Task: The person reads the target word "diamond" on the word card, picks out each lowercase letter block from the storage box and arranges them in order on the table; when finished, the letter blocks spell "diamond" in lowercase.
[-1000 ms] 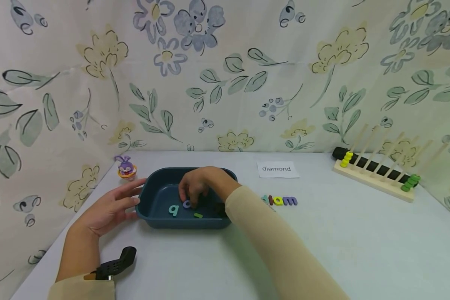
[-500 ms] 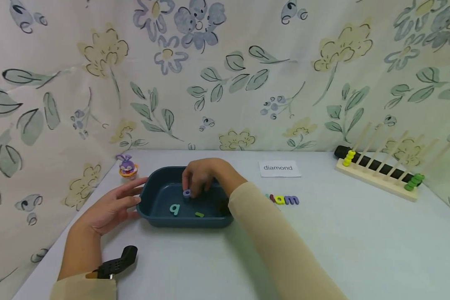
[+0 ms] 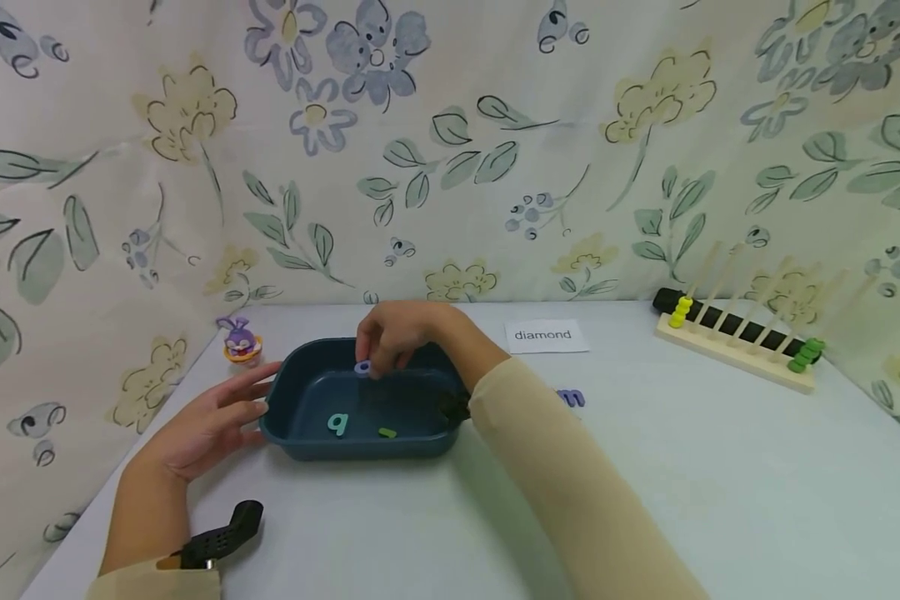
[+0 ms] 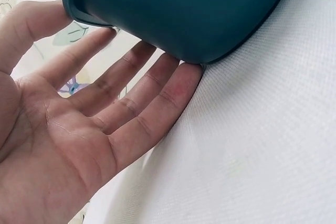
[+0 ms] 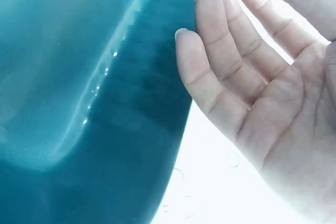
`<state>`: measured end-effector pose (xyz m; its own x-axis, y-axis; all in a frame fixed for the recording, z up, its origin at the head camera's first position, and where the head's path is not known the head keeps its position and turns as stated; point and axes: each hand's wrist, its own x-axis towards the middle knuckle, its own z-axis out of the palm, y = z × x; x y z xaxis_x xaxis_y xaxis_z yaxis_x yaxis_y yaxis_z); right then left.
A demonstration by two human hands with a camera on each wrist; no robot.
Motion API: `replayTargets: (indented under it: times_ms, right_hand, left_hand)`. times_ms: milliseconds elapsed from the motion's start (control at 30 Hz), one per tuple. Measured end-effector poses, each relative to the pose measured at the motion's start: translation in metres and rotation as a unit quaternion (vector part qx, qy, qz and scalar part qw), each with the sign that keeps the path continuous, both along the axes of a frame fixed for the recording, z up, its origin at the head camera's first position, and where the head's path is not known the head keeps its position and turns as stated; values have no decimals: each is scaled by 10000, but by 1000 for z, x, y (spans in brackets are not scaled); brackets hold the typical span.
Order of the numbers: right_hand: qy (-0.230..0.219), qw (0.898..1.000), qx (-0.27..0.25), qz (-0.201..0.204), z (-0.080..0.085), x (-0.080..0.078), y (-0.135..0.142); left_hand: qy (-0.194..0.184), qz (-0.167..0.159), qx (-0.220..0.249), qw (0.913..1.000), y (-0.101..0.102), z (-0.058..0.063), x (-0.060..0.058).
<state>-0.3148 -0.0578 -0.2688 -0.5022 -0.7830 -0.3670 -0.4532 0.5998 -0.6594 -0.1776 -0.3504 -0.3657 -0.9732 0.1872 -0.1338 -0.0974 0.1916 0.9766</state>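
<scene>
You have raised the purple ring-shaped piece (image 3: 358, 369) off the floor of the tray (image 3: 360, 450), where it lay a second ago, toward the tray's far wall. Your right hand's grip (image 3: 401, 333) has risen with it, now showing higher past the tray's far rim. Right of the tray, your sleeve (image 3: 570, 475) now leaves only the purple m (image 3: 572, 398) visible among the lined-up letters.

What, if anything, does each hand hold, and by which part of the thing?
The right hand pinches a purple letter piece, seemingly by its edge; finger contact is partly hidden. The left hand only touches the tray from outside.
</scene>
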Motion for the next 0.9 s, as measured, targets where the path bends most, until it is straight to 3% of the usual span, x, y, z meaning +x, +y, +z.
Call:
replayTargets:
  times_ms: [333,500,900]
  right_hand:
    - [243,9963,-817,43,16,15,30]
    - [160,9936,-1120,-17,15,15,48]
    - [437,9925,-1046,-464,11,20,95]
  left_hand:
    - [31,-17,26,10000,-2,-4,-2]
    - [40,-18,-43,10000,-4,-3,-2]
    - [26,-65,42,10000,-6,-6,-4]
